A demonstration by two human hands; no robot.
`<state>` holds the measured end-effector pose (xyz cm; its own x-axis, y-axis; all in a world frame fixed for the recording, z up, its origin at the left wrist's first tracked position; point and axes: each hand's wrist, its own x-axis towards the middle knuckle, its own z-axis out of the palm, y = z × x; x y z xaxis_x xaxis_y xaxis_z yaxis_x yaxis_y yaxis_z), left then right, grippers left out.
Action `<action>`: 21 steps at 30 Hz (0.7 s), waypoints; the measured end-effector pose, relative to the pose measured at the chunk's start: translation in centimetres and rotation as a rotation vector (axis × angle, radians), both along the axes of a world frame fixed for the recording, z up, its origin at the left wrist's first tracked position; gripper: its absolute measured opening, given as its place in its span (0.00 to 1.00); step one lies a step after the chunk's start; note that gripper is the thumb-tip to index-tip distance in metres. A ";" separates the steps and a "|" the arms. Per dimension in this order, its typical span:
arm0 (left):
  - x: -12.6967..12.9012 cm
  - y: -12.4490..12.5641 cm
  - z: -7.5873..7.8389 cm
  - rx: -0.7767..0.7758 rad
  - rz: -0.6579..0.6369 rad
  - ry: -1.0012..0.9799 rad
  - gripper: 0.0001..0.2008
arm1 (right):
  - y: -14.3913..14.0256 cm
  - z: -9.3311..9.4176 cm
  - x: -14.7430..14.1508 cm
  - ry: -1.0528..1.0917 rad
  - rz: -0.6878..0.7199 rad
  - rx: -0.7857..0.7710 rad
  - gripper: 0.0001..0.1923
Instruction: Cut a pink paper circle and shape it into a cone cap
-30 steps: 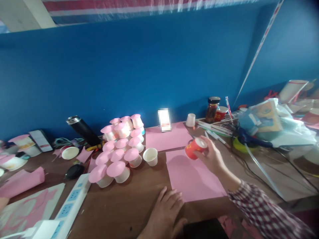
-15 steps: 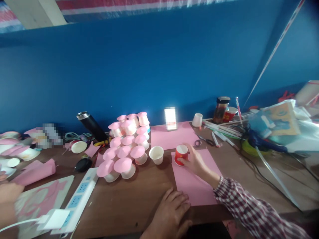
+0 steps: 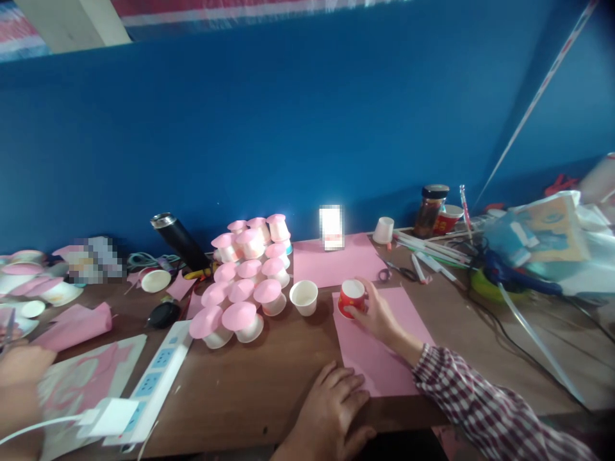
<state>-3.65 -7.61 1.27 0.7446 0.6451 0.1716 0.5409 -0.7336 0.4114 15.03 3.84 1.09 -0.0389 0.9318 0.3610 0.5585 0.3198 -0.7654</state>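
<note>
On a sheet of pink paper [image 3: 379,358], my right hand [image 3: 377,314] grips a red paper cup [image 3: 350,299] with its thumb on the near side. The cup appears upside down, with its white base upward and rim on the paper. My left hand [image 3: 331,410] lies palm down at the table's front edge, fingers stretched and touching the paper's near left corner. A white paper cup [image 3: 303,299] stands upright left of the red one. Several upturned cups with pink paper cones [image 3: 240,316] on top are grouped farther left.
A white power strip [image 3: 154,378] with a charger lies front left, beside a co-worker's hand [image 3: 24,358]. A black flask [image 3: 180,243], pink paper [image 3: 331,262], scissors [image 3: 401,271], a jar [image 3: 430,211] and glue sticks [image 3: 432,246] line the back. Cables and bags crowd the right.
The view has shifted slightly. My hands stay almost still, the right one still around the red cup. At the far left, the co-worker's hand and a blade-like tool have come further into view.
</note>
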 end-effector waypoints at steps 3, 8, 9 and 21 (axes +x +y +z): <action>0.0 -0.1 0.2 -0.006 -0.002 -0.001 0.22 | -0.1 0.0 0.0 0.013 0.007 0.007 0.30; -0.1 -0.1 0.2 0.024 0.010 -0.015 0.22 | -0.3 0.0 -0.1 0.054 0.026 -0.037 0.31; -0.1 -0.1 0.2 0.031 0.009 -0.017 0.22 | -0.3 -0.1 -0.1 0.058 0.024 -0.045 0.31; -0.1 -0.2 0.1 0.005 0.002 -0.020 0.23 | 0.2 -1.3 -0.2 0.088 -0.023 -0.029 0.34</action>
